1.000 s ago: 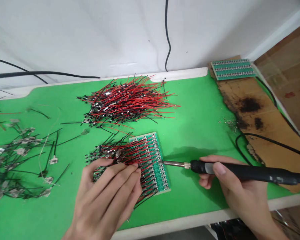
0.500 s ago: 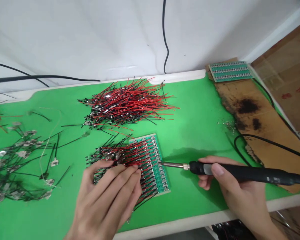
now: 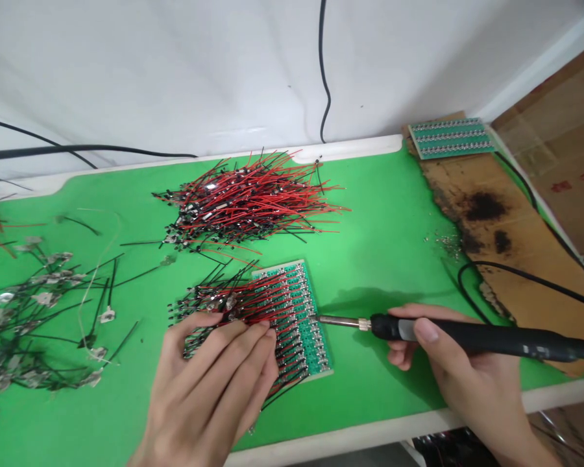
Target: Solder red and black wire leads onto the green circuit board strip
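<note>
My right hand (image 3: pixel 460 363) is closed around a black soldering iron (image 3: pixel 472 337). The iron's metal tip touches or nearly touches the right part of a green circuit board (image 3: pixel 307 279), beside the solder pads. Rows of red and black wires (image 3: pixel 277 298) lie across that board and run off its left side. Over the wires at the board's left rests my left hand (image 3: pixel 214 383), fingers bent and pressed together at the tips. It seems to pinch a wire, but the fingers hide most of it.
Behind the board lies a heap of red and black wires (image 3: pixel 253 198). Black wires with metal pieces (image 3: pixel 39 324) are scattered at left. At right, scorched cardboard (image 3: pixel 511 227) carries a second circuit board (image 3: pixel 451 137). Solder bits (image 3: pixel 445 245) lie beside the cardboard. The iron's cable (image 3: pixel 530 275) loops over it.
Almost nothing differs. The view has shifted very slightly, while both hands, the soldering iron and the board keep the same places relative to one another.
</note>
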The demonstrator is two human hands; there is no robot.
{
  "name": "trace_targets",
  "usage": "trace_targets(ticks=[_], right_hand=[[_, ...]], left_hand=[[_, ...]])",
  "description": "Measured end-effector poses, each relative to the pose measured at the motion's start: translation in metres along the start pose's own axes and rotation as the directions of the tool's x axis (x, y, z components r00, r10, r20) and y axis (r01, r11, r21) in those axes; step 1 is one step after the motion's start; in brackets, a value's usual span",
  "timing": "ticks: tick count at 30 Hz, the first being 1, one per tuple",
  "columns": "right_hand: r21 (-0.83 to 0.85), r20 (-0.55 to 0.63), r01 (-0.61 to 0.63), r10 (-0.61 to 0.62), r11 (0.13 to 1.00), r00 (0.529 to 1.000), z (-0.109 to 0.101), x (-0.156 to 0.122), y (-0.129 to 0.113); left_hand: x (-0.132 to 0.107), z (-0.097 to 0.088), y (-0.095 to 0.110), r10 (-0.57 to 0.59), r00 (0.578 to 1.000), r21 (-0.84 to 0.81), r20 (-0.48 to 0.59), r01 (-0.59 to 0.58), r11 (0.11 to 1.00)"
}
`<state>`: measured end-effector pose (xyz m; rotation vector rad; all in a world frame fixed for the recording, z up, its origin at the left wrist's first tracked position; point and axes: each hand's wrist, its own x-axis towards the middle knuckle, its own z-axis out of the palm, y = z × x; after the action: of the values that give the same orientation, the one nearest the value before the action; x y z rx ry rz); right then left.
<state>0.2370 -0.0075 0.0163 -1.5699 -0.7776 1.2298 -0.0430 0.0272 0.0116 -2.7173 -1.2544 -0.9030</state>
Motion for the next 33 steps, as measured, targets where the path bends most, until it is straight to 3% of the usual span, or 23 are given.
trace_targets(ticks=[22,33], right_hand=[[-0.023,0.001,0.014,-0.014,1.000,1.000,0.0003,0.0007,-0.0018],[0.089,-0.047,-0.022,0.026,0.996,0.999,0.0015,-0.0006,0.0015]], left_hand=[[-0.0017,0.0001,0.0015,0.041,0.999,0.020,0.010,-0.041,0.999],[0.0025,-0.0031,0.0030,0.038,0.999,0.006,0.025,-0.038,0.999]])
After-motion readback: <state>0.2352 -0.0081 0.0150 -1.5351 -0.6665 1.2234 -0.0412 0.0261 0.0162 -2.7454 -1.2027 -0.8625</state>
